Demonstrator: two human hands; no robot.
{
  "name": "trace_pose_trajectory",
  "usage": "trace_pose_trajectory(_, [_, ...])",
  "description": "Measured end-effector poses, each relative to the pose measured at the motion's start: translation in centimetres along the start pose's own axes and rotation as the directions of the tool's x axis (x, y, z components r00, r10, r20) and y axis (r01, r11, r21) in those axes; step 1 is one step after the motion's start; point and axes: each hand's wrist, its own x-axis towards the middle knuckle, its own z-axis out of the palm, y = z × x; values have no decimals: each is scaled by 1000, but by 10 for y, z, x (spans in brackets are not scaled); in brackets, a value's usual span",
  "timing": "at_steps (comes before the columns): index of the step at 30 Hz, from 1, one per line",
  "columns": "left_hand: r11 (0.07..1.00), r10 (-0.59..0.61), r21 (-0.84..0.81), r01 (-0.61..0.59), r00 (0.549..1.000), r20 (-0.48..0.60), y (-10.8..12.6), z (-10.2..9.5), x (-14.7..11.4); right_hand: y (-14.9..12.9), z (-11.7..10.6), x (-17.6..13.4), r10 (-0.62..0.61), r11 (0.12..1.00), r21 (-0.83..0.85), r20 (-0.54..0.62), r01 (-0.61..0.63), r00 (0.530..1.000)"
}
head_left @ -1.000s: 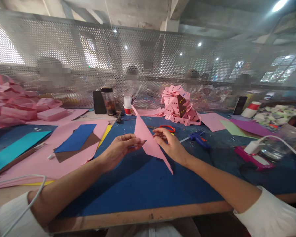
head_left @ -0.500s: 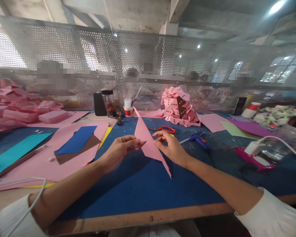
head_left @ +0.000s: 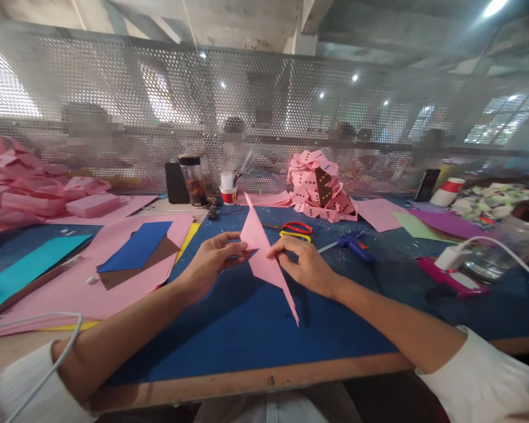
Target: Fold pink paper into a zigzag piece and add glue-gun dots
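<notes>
A folded sheet of pink paper [head_left: 261, 258] is held up at a slant over the blue table, between both hands. My left hand [head_left: 223, 254] is closed on its left side, thumb on top. By those fingertips shows a small dark pointed shape; whether it is an object or a gap in the paper I cannot tell. At the right edge, my right hand [head_left: 300, 261] pinches the sheet between thumb and curled fingers. Just beyond that hand lie scissors [head_left: 296, 230] with red and yellow handles and a blue glue gun [head_left: 355, 244].
Pink sheets [head_left: 132, 235] lie at left, bearing a blue paper piece [head_left: 139, 247]. Pink paper boxes [head_left: 39, 194] are heaped behind them. At the back stand a jar [head_left: 194, 183], a paper cup [head_left: 228, 192] and a dotted pink pile [head_left: 320, 188]. A magenta device [head_left: 452, 276] lies at right.
My right hand has drawn its fingers in and shifted slightly left along the paper's edge. The paper's lower tip has swung a little left and down. My left hand keeps its hold.
</notes>
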Motion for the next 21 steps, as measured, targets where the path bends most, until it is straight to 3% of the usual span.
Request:
trace_pose_trajectory(9, [997,14,73,-14,1000,-7,5,4,-5,-4,-10,0,-226,936,-278,-6,216,974])
trace_pose_trajectory(16, [963,158,220,-152,987,-7,5,8,-8,-18,-27,2,-346,825,-519,-148,225,926])
trace_pose_trajectory(21, [938,199,296,-181,980,-31,8,12,-12,-22,-29,4,-406,745,-612,-102,265,908])
